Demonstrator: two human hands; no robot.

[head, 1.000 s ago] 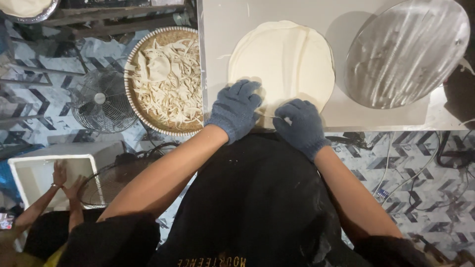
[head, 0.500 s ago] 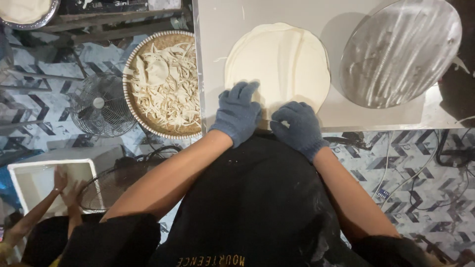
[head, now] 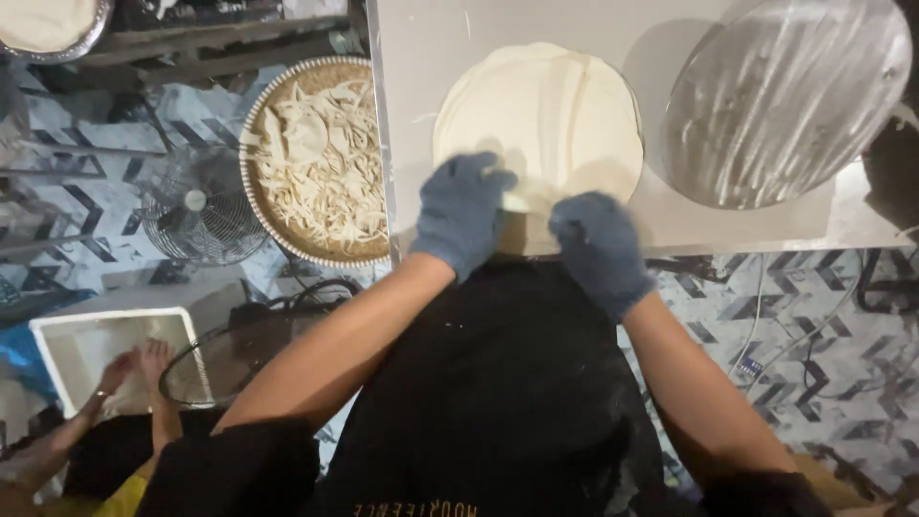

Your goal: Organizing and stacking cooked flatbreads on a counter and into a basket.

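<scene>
Pinched a small flap at the near rim of the dough disc (head: 546, 115) with the gloved left hand (head: 464, 215), fingers curled shut on it and thumb tucked in toward the middle. Half a second back, lay flatter on that same rim; since then lifted and gathered a little fold there, so apparently the edge was being worked rather than the sheet pressed. Rested the gloved right hand (head: 598, 244) just beside, fingers bent down onto the rim, grip on the dough not clear enough to tell. Held both wrists close together at the front edge of the pale table (head: 421, 96), forearms angled in from the body. Left the disc flat and otherwise unmoved, near a tilted shiny round tray (head: 785, 96). Further left, a basket of dough strips (head: 316, 163).
</scene>
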